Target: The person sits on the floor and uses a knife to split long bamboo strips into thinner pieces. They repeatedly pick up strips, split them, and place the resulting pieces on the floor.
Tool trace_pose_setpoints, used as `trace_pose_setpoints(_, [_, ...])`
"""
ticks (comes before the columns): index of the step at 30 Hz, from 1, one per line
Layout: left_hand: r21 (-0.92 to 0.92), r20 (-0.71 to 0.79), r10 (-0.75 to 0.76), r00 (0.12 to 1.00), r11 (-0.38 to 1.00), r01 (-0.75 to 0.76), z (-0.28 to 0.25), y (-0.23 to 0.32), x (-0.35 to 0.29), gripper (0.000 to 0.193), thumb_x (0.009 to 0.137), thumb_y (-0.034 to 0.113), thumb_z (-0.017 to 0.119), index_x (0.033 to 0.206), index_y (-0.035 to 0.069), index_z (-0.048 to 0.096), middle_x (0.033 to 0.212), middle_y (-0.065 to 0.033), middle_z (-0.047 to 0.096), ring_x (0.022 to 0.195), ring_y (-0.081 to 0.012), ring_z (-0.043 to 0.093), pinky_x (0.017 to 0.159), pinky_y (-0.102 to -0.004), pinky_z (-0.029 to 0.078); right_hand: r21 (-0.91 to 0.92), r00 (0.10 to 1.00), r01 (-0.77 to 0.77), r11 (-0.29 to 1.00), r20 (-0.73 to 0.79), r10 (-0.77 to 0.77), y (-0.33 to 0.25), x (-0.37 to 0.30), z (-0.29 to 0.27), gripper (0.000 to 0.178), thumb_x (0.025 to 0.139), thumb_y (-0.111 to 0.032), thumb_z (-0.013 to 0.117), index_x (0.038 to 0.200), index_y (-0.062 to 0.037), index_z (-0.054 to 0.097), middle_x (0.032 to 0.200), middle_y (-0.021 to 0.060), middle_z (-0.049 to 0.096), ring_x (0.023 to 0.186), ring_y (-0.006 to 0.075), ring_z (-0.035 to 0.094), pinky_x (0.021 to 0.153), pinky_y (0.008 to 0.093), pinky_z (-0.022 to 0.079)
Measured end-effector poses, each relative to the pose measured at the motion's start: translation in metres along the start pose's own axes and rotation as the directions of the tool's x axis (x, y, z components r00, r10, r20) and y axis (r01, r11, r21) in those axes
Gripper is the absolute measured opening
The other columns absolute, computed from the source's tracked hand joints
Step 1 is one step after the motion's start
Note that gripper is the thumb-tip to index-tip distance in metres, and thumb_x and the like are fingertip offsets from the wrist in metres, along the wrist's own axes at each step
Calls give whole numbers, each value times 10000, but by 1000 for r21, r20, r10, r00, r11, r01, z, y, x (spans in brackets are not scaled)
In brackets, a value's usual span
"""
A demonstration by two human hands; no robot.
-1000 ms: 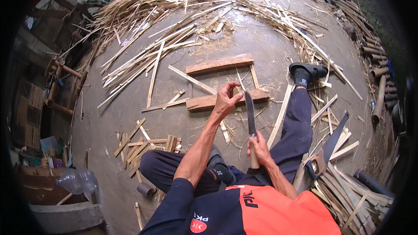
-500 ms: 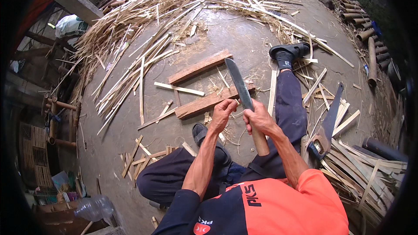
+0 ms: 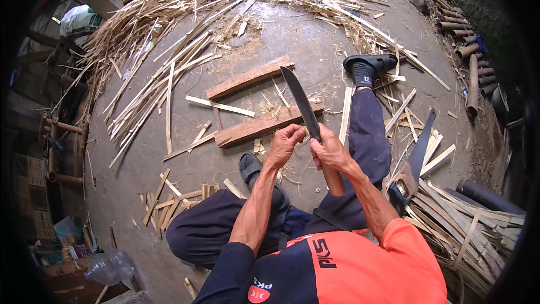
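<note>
Work looks part done: split bamboo strips (image 3: pixel 169 73) lie heaped across the concrete floor (image 3: pixel 315 39), with bundled slats (image 3: pixel 478 231) at the right. Between the hands a long machete (image 3: pixel 301 104) points away over two wooden boards (image 3: pixel 259 126). The right hand (image 3: pixel 332 155) wraps its handle firmly; the left hand (image 3: pixel 286 142) pinches near the blade base, forearms converging above the lap.

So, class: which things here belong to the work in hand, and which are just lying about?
In hand: left hand, right hand, long knife.

Lying about: handsaw, two wooden blocks, plastic bottle, bamboo strips.
</note>
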State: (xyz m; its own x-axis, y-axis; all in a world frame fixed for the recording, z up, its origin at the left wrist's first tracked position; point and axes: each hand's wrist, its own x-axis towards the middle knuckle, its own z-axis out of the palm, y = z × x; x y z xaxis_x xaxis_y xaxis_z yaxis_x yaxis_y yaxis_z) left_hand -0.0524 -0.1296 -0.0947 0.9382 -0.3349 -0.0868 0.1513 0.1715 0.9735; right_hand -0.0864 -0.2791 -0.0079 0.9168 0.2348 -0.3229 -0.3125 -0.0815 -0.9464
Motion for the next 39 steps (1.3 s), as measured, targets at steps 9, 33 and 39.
trace_pose_setpoints(9, [44, 105, -33, 994, 999, 28, -7, 3, 1, 267, 871, 295, 563, 817, 35, 599, 666, 54, 497, 628, -39, 416, 586, -196, 358, -181, 989, 83, 980, -103, -103, 14, 9, 12, 132, 821, -11, 400, 952, -11, 381, 510, 36, 442, 361, 123, 466, 325, 280, 398])
trace_pose_setpoints(33, [266, -139, -15, 990, 963, 52, 7, 27, 10, 252, 797, 236, 661, 867, 4, 591, 750, -30, 611, 655, -94, 536, 656, -229, 437, -207, 999, -51, 977, -3, 51, -1, 29, -5, 166, 782, -59, 423, 907, 49, 404, 671, 91, 514, 459, 162, 536, 384, 296, 460])
trace_pose_setpoints(39, [769, 378, 537, 754, 272, -579, -6, 74, 8, 351, 645, 80, 714, 977, 58, 604, 983, -96, 560, 895, -260, 529, 768, -339, 444, -8, 997, -10, 1000, 75, 11, 0, 34, -6, 278, 797, -56, 418, 1035, 62, 500, 768, 105, 598, 564, 144, 582, 417, 267, 487])
